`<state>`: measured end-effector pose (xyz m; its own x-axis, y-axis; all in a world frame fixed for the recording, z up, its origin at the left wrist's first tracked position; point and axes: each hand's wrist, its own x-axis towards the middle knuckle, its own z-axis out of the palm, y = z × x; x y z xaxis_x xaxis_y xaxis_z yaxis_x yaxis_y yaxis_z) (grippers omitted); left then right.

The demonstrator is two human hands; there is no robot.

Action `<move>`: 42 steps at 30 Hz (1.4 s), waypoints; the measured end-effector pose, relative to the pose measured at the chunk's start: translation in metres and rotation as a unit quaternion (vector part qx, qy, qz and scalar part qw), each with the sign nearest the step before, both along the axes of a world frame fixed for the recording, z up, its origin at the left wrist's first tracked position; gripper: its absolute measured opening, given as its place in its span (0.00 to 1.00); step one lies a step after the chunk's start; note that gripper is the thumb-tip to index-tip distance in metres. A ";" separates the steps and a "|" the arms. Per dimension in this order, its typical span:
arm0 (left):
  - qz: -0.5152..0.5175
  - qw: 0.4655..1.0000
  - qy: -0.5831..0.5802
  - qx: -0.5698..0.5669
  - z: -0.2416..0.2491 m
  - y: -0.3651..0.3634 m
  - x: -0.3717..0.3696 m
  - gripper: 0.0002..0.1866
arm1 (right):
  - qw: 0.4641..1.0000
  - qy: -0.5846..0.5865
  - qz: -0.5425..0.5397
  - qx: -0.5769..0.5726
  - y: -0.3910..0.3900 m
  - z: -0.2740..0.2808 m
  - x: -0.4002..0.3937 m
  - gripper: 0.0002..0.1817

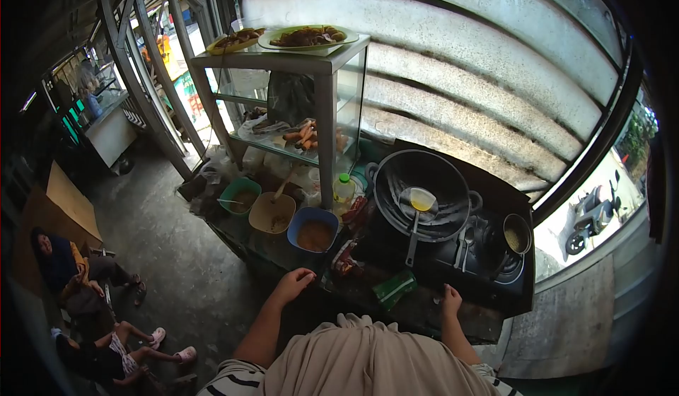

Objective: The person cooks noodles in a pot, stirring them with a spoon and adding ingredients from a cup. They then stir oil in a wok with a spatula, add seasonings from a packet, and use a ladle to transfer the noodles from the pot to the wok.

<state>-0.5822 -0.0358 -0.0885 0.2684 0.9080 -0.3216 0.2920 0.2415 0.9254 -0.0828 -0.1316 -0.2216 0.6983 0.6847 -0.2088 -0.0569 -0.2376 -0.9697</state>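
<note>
Both hands are loosely curled, thumb close to fingers, and from where I stand I cannot tell whether either pinches anything. Left hand [294, 285] and right hand [450, 299] are small against the gloom, and their palms are turned out of sight. The green packet [395, 290] lies between them by the counter's front edge, its print unreadable. Just left of it, red packets [346, 259] are crumpled in shadow, their contents hidden. The counter [426, 310] itself goes nearly black along its front, and the cook's clothed body cuts off whatever is beneath.

Both forearms reach forward, well apart. The left one angles up toward the blue bowl [312, 215], stopping short of it; the right stands more upright, its fingers near the stove [442, 256].

On the stove's left side sits a wide wok [394, 184], a ladle [415, 222] resting in it with yellow liquid in its scoop and its handle over the near rim. A small pot [518, 221] stands at the right end. Behind the bowls, a glass display cabinet [327, 141] blocks part of the counter's back left corner, and a green-capped bottle [344, 189] stands by its front post.
</note>
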 end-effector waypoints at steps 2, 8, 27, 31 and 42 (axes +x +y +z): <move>0.021 0.997 0.009 0.069 0.016 0.004 -0.005 0.14 | 0.999 -0.031 -0.009 -0.031 -0.030 -0.017 -0.025 0.15; 0.144 0.981 0.047 0.122 0.015 0.038 -0.045 0.15 | 0.980 0.079 0.021 -0.179 -0.050 -0.030 -0.073 0.11; 0.264 0.946 -0.152 -0.111 -0.001 0.208 -0.070 0.21 | 0.997 0.039 -0.040 -0.048 -0.073 -0.023 -0.044 0.13; 0.301 0.935 -0.169 -0.082 -0.011 0.227 -0.067 0.13 | 0.994 0.003 -0.057 -0.089 -0.082 -0.011 -0.052 0.16; 0.313 0.884 -0.285 -0.199 -0.014 0.223 -0.043 0.12 | 0.987 0.036 -0.088 -0.132 -0.087 -0.002 -0.056 0.14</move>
<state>-0.6252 0.1873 -0.1020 -0.0252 0.7812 -0.6238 -0.5016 0.5299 0.6839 -0.1390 -0.2185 -0.2233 0.7782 0.4696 -0.4170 -0.1865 -0.4612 -0.8675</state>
